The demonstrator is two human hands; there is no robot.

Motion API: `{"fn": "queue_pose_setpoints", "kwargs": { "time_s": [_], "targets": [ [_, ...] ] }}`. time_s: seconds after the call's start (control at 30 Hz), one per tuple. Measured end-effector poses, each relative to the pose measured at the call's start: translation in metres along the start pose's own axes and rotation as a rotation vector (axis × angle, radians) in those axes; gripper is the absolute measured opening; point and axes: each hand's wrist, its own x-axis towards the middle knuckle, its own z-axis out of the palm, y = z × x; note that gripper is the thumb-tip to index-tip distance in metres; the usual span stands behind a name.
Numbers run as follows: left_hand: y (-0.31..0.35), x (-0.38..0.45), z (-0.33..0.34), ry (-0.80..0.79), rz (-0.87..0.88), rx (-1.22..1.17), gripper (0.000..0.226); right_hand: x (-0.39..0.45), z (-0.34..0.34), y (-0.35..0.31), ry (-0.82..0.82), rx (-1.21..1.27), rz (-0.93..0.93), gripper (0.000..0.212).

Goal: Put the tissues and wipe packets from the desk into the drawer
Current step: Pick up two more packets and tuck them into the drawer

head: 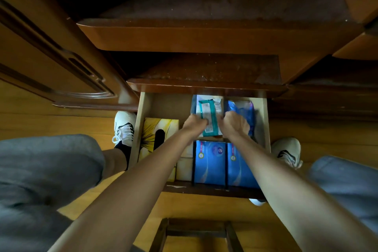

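Note:
The open wooden drawer [264,120] sits below the desk edge. Both my hands reach into its far half. My left hand [194,125] and my right hand [235,124] grip the two sides of a teal and white wipe packet [208,112], which lies on a grey packet. A dark blue crinkled packet [243,108] lies at the far right, partly under my right hand. Two blue tissue packs [210,161] [241,168] stand side by side in the near right. A yellow tissue box [157,131] fills the left side, partly covered by my left forearm.
A small cream box [184,168] sits between the yellow box and the blue packs. The desk top [204,37] overhangs above the drawer. My shoes [124,127] [288,149] rest on the wooden floor on either side. A wooden stool frame [196,231] is below.

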Motion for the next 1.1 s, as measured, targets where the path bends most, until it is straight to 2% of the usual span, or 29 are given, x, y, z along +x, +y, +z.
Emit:
{"fn": "queue_pose_setpoints", "kwargs": {
  "time_s": [0.17, 0.37, 0.5, 0.63, 0.67, 0.73, 0.83, 0.9, 1.0, 1.1],
  "targets": [
    [-0.003, 0.013, 0.001, -0.042, -0.052, -0.143, 0.003, 0.001, 0.007, 0.0, -0.147, 0.188, 0.091, 0.042],
    [-0.007, 0.013, -0.008, -0.099, -0.052, -0.25, 0.017, 0.0, 0.012, 0.0, -0.114, 0.156, 0.096, 0.038],
    [-0.003, 0.004, -0.006, -0.073, 0.008, -0.172, 0.031, -0.008, 0.006, 0.0, -0.085, 0.183, 0.111, 0.04],
    [0.005, -0.019, -0.013, 0.035, 0.122, -0.034, 0.012, -0.027, -0.014, 0.007, -0.064, 0.192, 0.106, 0.039],
    [0.006, -0.026, -0.017, 0.054, 0.142, 0.008, 0.011, -0.033, -0.022, 0.009, -0.051, 0.184, 0.094, 0.038],
    [0.009, -0.04, -0.024, 0.081, 0.19, 0.11, 0.024, -0.047, -0.038, 0.013, -0.039, 0.2, 0.069, 0.032],
    [0.024, -0.072, -0.033, 0.076, 0.286, 0.249, 0.039, -0.069, -0.069, 0.018, -0.066, 0.271, -0.014, 0.027],
    [0.043, -0.102, -0.041, 0.063, 0.396, 0.332, 0.037, -0.085, -0.096, 0.016, -0.057, 0.307, -0.046, 0.022],
    [0.088, -0.16, -0.054, 0.086, 0.651, 0.471, 0.029, -0.112, -0.15, 0.013, 0.031, 0.461, -0.14, 0.011],
    [0.143, -0.228, -0.067, 0.154, 0.943, 0.551, 0.022, -0.146, -0.214, 0.014, 0.131, 0.62, -0.29, 0.011]
  ]
}}
